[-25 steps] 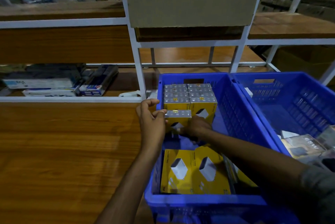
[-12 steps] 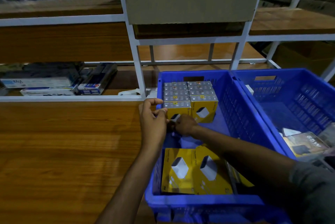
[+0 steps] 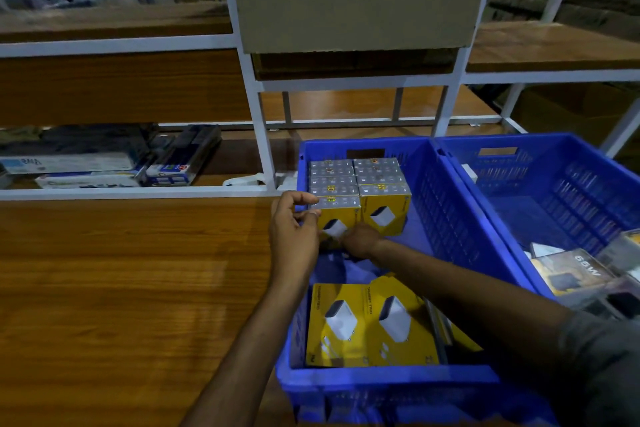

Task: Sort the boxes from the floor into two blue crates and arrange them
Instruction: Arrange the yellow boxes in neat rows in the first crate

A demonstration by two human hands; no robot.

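- item: front yellow box [image 3: 337, 219], a small carton with a white charger printed on its face; it stands at the near-left corner of the box stack [image 3: 381, 181], at the far end of the left blue crate [image 3: 381, 381].
- left hand [image 3: 294, 236]: thumb and fingers pinch the box's left edge near the top.
- right hand [image 3: 362, 241]: low against the box's front base; we cannot tell whether its fingers grasp or merely press.
- handling, as we judge it: light, stiff card, smooth print and a little slippery, with corners that dent under a hard squeeze. we would hold it by two opposite side faces.
- same crate, near end: two flat yellow packs [image 3: 363, 322], lying face up.
- right blue crate [image 3: 540, 184]: holds greyer boxes [image 3: 571, 274] at its near end.
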